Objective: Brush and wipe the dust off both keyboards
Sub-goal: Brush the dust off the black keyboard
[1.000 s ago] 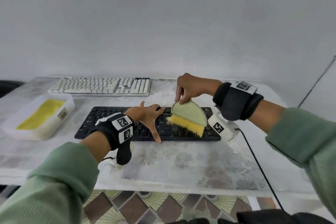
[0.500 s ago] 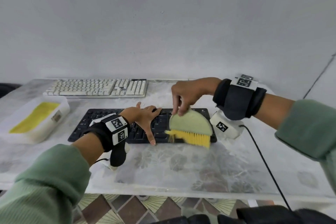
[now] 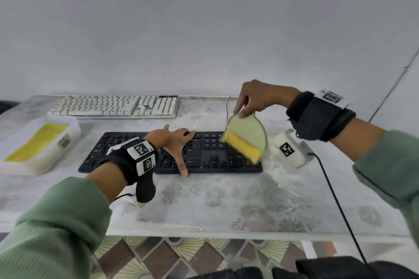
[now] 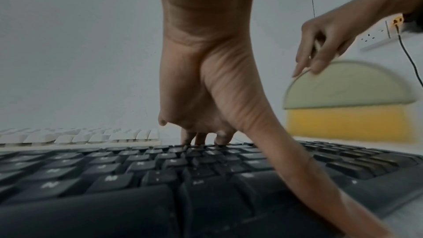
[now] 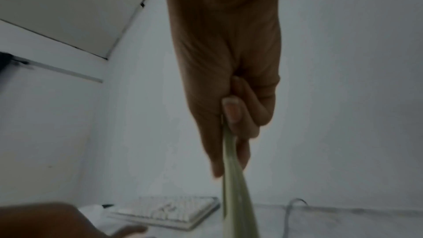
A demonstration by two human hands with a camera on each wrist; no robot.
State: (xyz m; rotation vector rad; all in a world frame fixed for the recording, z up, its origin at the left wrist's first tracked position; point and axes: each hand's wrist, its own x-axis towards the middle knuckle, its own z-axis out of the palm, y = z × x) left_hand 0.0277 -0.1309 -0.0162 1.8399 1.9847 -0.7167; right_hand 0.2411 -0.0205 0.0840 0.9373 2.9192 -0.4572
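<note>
A black keyboard (image 3: 204,154) lies across the middle of the table. My left hand (image 3: 175,142) presses flat on its keys with fingers spread, thumb stretched toward the front edge; the left wrist view shows the fingertips (image 4: 201,138) on the keys (image 4: 114,169). My right hand (image 3: 256,98) pinches the top rim of a pale green half-round brush (image 3: 248,131) with yellow bristles (image 3: 242,146), held tilted over the keyboard's right end. In the right wrist view the brush (image 5: 233,178) is edge-on between thumb and fingers. A white keyboard (image 3: 115,105) lies at the back left.
A white tray (image 3: 72,130) with a yellow cloth (image 3: 36,142) stands at the left. A thin cable (image 3: 227,106) lies beyond the black keyboard. A black cable (image 3: 335,201) runs from my right wrist device across the table's right side. White dust covers the table (image 3: 226,199).
The brush swept down to the keyboard's front edge, then lifted and moved back and right over the right end. My left hand stayed pressed on the keys.
</note>
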